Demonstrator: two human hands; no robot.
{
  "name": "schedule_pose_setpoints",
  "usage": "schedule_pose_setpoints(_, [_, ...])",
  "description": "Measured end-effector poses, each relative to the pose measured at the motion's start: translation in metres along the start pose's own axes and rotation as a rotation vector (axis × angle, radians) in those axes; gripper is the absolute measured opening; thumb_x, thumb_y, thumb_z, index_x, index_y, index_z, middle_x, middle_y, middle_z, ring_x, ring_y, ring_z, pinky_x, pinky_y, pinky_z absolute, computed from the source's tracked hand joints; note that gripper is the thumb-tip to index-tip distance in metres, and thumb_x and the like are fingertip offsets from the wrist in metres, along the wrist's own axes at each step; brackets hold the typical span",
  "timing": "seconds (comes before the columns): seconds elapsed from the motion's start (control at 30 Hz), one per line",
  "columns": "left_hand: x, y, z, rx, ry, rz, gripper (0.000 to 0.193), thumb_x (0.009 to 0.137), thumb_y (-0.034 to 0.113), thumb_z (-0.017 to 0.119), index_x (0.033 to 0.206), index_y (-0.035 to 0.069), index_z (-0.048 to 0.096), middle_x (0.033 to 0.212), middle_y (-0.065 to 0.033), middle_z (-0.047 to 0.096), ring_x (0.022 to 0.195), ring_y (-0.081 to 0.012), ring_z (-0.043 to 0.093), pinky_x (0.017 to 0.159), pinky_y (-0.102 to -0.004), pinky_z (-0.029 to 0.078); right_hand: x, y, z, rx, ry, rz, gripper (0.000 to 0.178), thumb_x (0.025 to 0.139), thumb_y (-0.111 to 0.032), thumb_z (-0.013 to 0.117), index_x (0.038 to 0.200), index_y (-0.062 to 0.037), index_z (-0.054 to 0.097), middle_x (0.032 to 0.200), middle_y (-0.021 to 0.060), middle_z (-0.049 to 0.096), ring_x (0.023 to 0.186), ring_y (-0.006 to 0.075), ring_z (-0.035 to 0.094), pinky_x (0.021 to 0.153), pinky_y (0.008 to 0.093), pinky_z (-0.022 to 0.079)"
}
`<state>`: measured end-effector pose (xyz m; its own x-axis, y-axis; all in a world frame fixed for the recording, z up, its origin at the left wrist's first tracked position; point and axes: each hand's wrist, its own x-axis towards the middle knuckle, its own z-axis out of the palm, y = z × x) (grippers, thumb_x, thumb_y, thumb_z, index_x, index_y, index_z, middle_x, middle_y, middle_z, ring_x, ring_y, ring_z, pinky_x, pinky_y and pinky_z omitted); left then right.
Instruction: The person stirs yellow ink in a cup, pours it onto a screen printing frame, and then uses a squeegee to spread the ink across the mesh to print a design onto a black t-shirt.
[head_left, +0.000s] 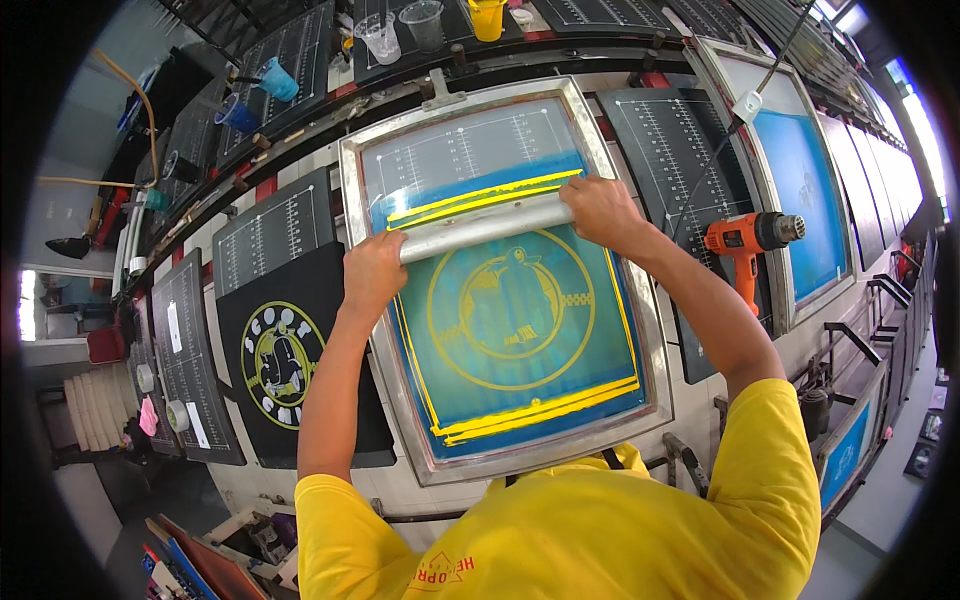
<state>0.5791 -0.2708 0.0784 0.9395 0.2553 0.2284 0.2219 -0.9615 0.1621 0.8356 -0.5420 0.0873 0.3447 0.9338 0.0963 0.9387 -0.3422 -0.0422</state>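
Both my hands grip a long pale squeegee (485,229) lying across a framed printing screen (655,400). My left hand (374,270) is wrapped round its left end, and my right hand (603,211) closes over its right end. Yellow ink (540,412) forms thick streaks near the screen's near edge, and more lines run along the squeegee's far side. Between the squeegee and the near streaks, a round scooter design (512,300) shows in the blue-green mesh. Part of the squeegee's edge against the mesh is hidden.
Left of the screen, a black cloth with a yellow-and-white round print (282,362) covers a board. An orange heat gun (745,245) rests on the right-hand board (665,140). Another blue screen (800,190) stands farther right. Cups, including a yellow one (487,18), line the far side.
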Motion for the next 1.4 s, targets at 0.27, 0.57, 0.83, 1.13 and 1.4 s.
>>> schedule_pose_setpoints(0.27, [0.006, -0.003, -0.014, 0.098, -0.159, -0.044, 0.027, 0.071, 0.003, 0.064, 0.097, 0.007, 0.068, 0.094, -0.0173, 0.069, 0.083, -0.0393, 0.067, 0.073, -0.0483, 0.055, 0.000, -0.001, -0.013, 0.000, -0.015, 0.007, 0.020, 0.074, -0.010, 0.069, 0.093, -0.0055, 0.068, 0.094, 0.0140, 0.070, 0.088, 0.0339, 0.069, 0.075, 0.0445, 0.057])
schedule_pose_setpoints(0.57, [-0.161, 0.108, -0.065, -0.013, -0.093, -0.060, 0.030, 0.070, -0.001, 0.065, 0.100, 0.006, 0.066, 0.094, -0.0120, 0.068, 0.083, -0.0328, 0.069, 0.072, -0.0429, 0.057, -0.175, -0.086, -0.048, 0.112, 0.043, 0.016, 0.014, 0.073, -0.006, 0.068, 0.086, -0.0068, 0.063, 0.087, 0.0104, 0.064, 0.083, 0.0312, 0.066, 0.071, 0.0418, 0.056])
schedule_pose_setpoints(0.83, [-0.289, 0.182, -0.065, -0.066, -0.041, -0.045, 0.029, 0.071, -0.005, 0.063, 0.098, 0.003, 0.065, 0.107, -0.0116, 0.070, 0.097, -0.0269, 0.070, 0.078, -0.0366, 0.058, -0.300, -0.156, -0.048, 0.208, 0.071, 0.008, 0.017, 0.066, 0.000, 0.065, 0.081, -0.0051, 0.057, 0.086, 0.0080, 0.061, 0.085, 0.0282, 0.064, 0.069, 0.0396, 0.055])
schedule_pose_setpoints(1.13, [-0.290, 0.168, -0.031, -0.047, -0.004, -0.030, 0.036, 0.065, -0.006, 0.068, 0.101, 0.002, 0.067, 0.109, -0.0133, 0.071, 0.104, -0.0275, 0.070, 0.081, -0.0335, 0.057, -0.291, -0.154, -0.024, 0.101, 0.124, -0.013, 0.023, 0.068, -0.003, 0.065, 0.092, -0.0025, 0.062, 0.098, 0.0096, 0.065, 0.093, 0.0276, 0.065, 0.075, 0.0373, 0.056])
schedule_pose_setpoints(1.4, [-0.178, 0.097, -0.025, -0.019, 0.021, 0.004, 0.040, 0.060, -0.006, 0.070, 0.098, 0.003, 0.067, 0.107, -0.0120, 0.072, 0.100, -0.0262, 0.071, 0.080, -0.0343, 0.058, -0.173, -0.102, -0.020, 0.136, 0.086, -0.032, 0.024, 0.060, 0.001, 0.069, 0.081, -0.0034, 0.058, 0.085, 0.0093, 0.061, 0.083, 0.0279, 0.065, 0.069, 0.0375, 0.055])
